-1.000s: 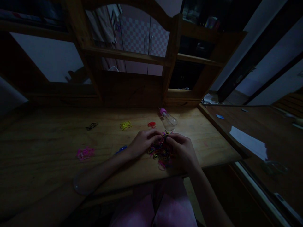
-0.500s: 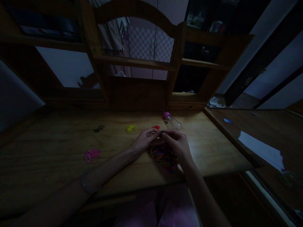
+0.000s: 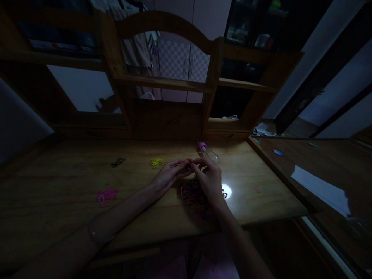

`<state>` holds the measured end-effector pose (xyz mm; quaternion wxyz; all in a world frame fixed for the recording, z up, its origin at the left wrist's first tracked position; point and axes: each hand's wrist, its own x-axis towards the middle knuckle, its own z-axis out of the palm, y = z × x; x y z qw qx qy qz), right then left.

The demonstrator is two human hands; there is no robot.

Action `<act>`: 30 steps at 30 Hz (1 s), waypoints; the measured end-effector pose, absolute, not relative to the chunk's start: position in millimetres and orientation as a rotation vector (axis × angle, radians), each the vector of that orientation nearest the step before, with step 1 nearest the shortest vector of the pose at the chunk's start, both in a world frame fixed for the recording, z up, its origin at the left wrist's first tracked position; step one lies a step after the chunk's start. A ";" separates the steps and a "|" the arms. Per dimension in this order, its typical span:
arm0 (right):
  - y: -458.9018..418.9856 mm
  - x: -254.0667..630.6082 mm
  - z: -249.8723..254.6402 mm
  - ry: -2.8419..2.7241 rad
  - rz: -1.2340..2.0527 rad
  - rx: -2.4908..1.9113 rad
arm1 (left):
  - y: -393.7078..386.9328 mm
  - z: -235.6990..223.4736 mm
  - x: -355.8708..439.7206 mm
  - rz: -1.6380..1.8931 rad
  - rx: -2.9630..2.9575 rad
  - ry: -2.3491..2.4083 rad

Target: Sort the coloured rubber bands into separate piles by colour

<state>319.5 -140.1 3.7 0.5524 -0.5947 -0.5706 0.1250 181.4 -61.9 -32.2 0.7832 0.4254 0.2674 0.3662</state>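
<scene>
My left hand (image 3: 172, 172) and my right hand (image 3: 208, 176) meet above a mixed pile of small coloured loops (image 3: 192, 193), perhaps rubber bands or paper clips. Between their fingertips is a small black loop (image 3: 189, 164), pinched from both sides; its exact kind is too dim to make out. A red heap (image 3: 189, 159) peeks out just behind the fingers. Left of my hands lie a yellow heap (image 3: 157, 162), a black heap (image 3: 117, 162) and a pink heap (image 3: 107, 196) of similar pieces. My right hand partly covers the mixed pile.
A clear bulb-shaped bottle with a pink cap (image 3: 202, 146) lies behind my right hand. The wooden desk (image 3: 69, 174) has a shelf unit (image 3: 168, 85) along its back. On a lower surface to the right are white papers (image 3: 319, 189) and a blue card (image 3: 278, 152).
The view has tilted up slightly, and things have shifted in frame. Both hands keep the black loop pinched, and the right hand's fingers have changed position slightly.
</scene>
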 end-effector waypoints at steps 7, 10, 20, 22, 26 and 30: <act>-139.7 319.4 -3.0 -1.417 0.188 -1.431 | -61.6 -32.5 184.7 0.727 0.914 0.473; -139.2 318.3 -5.7 -1.466 0.152 -1.452 | -63.3 -31.1 185.3 0.690 0.946 0.446; -139.4 318.1 -5.7 -1.457 0.244 -1.449 | -58.6 -33.1 183.0 0.739 0.870 0.509; -140.6 317.5 -5.4 -1.452 0.255 -1.450 | -57.4 -34.9 182.9 0.755 0.859 0.505; -142.9 314.9 -4.9 -1.478 0.247 -1.453 | -54.7 -38.1 181.9 0.786 0.828 0.522; -142.9 314.0 -6.2 -1.505 0.229 -1.457 | -53.8 -37.4 181.8 0.784 0.821 0.546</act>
